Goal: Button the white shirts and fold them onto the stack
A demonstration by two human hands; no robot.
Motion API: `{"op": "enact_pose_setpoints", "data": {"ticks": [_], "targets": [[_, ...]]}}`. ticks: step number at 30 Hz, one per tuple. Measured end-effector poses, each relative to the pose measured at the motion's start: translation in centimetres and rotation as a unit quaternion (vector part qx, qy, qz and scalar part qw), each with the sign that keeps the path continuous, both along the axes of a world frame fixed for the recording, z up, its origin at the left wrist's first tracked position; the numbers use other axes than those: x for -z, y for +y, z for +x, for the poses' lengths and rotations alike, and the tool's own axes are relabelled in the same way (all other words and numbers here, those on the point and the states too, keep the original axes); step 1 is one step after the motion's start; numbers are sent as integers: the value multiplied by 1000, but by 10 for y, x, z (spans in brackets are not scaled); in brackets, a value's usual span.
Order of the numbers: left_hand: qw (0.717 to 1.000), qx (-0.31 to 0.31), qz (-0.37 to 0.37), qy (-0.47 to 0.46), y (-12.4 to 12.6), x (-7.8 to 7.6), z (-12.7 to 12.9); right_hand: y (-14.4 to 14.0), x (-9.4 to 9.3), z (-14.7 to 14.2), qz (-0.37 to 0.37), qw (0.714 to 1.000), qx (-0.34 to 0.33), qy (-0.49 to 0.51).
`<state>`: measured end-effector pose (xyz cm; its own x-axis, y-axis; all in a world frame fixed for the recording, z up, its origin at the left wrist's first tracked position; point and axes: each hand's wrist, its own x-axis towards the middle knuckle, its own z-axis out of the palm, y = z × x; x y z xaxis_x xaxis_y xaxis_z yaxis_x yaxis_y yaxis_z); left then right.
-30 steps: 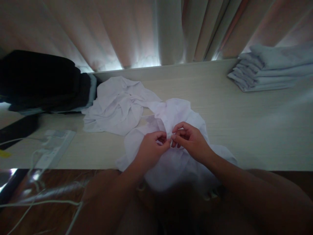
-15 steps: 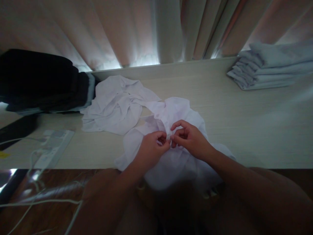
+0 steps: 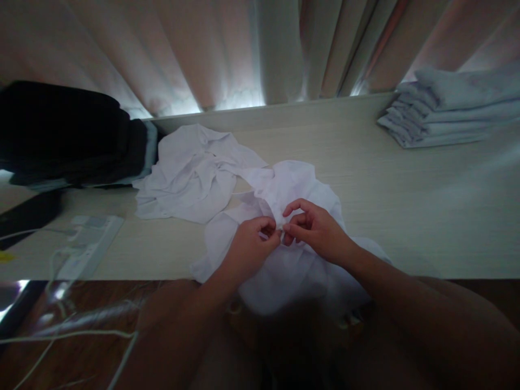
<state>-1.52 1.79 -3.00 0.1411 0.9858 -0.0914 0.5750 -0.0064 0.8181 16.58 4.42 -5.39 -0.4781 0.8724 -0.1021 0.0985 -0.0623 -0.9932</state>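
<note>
A white shirt lies crumpled at the near edge of a pale wooden table, partly hanging over it. My left hand and my right hand meet at the shirt's middle, each pinching a bit of its fabric between thumb and fingers. What sits between the fingertips is too small to make out. A second white garment lies bunched just behind and to the left, touching the shirt.
A stack of folded pale-blue cloths sits at the far right. Dark folded clothes pile up at the far left. A white power strip with cables lies at the near left edge. Curtains hang behind the table.
The hands stay pinched on the shirt in the same place; only the fingers shift slightly.
</note>
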Motion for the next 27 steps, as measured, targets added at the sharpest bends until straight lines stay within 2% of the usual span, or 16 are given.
{"op": "enact_pose_setpoints", "data": {"ticks": [18, 27], "targets": [[1000, 14, -3, 3, -1, 6, 1, 2, 0, 2, 0, 1000, -3, 3], [999, 18, 33, 11, -4, 11, 2, 3, 2, 3, 9, 1000, -9, -23]]}}
